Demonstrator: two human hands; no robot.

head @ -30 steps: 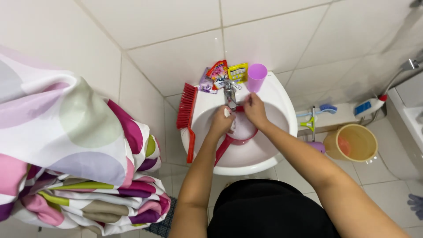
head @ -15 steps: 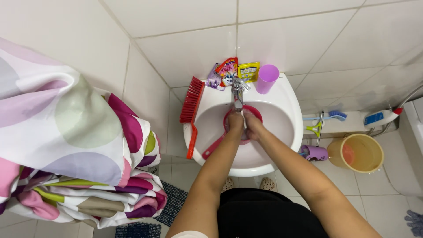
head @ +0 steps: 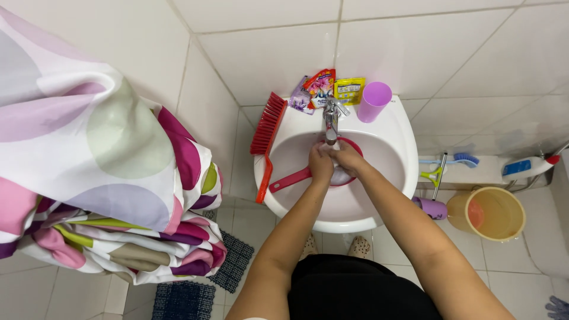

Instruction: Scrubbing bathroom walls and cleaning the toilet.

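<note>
Head | two hands: left hand (head: 320, 165), right hand (head: 348, 159) | one sink (head: 391, 127)

Sink (head: 391, 195): white. Dipper (head: 296, 178): red. Brush (head: 267, 127): red bristles and handle. Cup (head: 374, 102): lilac. Bucket (head: 489, 213): yellow, orange inside. Curtain (head: 101, 160): white, with purple, pink and green spots. Tiles (head: 267, 53): white.

Purple cup (head: 374, 101) and red brush (head: 268, 133) on sink rim (head: 400, 151); yellow bucket (head: 487, 213) below.
</note>
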